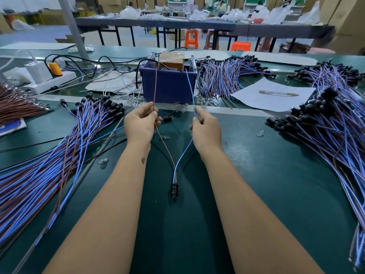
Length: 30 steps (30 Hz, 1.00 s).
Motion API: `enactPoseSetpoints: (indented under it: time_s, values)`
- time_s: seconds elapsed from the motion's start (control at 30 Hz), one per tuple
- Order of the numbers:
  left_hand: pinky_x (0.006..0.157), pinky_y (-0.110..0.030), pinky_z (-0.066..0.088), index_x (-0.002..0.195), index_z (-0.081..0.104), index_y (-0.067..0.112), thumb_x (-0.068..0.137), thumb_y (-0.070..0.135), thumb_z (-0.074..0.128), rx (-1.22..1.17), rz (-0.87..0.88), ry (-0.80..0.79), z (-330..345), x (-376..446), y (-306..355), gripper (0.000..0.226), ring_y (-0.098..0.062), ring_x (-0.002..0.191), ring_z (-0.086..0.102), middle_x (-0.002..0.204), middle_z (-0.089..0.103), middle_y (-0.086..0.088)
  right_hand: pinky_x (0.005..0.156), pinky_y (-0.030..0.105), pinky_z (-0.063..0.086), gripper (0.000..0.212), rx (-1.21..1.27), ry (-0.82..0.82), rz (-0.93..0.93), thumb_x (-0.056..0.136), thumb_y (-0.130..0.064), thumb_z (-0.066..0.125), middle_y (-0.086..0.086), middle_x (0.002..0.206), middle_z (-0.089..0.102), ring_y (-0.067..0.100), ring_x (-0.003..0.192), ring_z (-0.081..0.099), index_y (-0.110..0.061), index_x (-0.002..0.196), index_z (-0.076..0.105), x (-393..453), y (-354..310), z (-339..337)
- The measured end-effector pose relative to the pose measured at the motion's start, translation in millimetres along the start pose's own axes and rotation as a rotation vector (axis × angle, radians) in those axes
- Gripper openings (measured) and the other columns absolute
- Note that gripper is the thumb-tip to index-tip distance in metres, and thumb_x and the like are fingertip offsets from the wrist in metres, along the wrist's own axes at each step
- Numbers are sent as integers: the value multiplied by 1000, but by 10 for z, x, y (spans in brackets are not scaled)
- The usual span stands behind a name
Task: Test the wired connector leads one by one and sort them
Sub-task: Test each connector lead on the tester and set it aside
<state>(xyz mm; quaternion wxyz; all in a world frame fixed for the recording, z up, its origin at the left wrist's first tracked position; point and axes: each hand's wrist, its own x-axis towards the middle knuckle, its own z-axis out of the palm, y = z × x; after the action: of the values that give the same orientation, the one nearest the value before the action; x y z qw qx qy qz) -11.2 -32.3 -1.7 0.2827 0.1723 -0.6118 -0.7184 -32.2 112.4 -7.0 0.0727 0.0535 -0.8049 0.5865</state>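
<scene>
I hold one connector lead spread in a V over the green table. My left hand (140, 123) pinches its brown wire (155, 89), and my right hand (205, 129) pinches its blue wire (190, 89). Both wire ends reach up to the metal contacts on top of the blue tester box (167, 86). The lead's black socket (174, 189) hangs low between my forearms, just above the table. A big pile of blue-and-brown leads (49, 151) lies to my left. Further piles lie at the right (325, 135) and behind the box (227, 76).
A white sheet with a pen (276, 93) lies right of the box. A white power strip with an orange plug (51, 76) sits at the back left, with black cables around it. Loose clear bulbs (103, 162) are scattered on the mat. Brown wires (17, 107) lie far left.
</scene>
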Motion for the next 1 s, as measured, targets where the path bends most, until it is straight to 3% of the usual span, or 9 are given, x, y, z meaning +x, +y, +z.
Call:
enactPoseSetpoints:
  time_s: [0.2, 0.6, 0.77, 1.0]
  values:
    - [63, -17, 54, 117, 64, 5, 92, -6, 57, -1, 5, -9, 0, -5, -10, 28, -10, 61, 59, 85, 66, 0, 67, 24, 39, 41, -12, -9, -2, 100, -15, 43, -6, 90, 57, 14, 77, 51, -32, 135, 55, 4, 5, -5]
    - [65, -18, 55, 118, 64, 5, 91, -6, 58, 27, 25, -33, 8, -18, -23, 29, -8, 62, 60, 86, 67, 1, 57, 24, 39, 42, -42, -14, -9, 100, -15, 41, -4, 95, 63, 14, 74, 55, -34, 135, 54, 11, 8, -6]
    - [65, -18, 55, 119, 63, 4, 91, -6, 58, 18, 25, -32, 10, -7, -25, 29, -8, 62, 59, 85, 67, 1, 64, 29, 42, 42, -42, -17, -19, 100, -16, 42, -2, 97, 64, 17, 80, 57, -35, 135, 55, 17, 15, -7]
    - [65, -18, 55, 119, 63, 4, 91, -6, 58, 24, 21, -30, 13, -8, -26, 30, -8, 62, 60, 84, 67, 2, 59, 27, 41, 40, -23, -10, -35, 99, -16, 43, -6, 84, 61, 13, 67, 51, -34, 132, 56, 24, 49, 8]
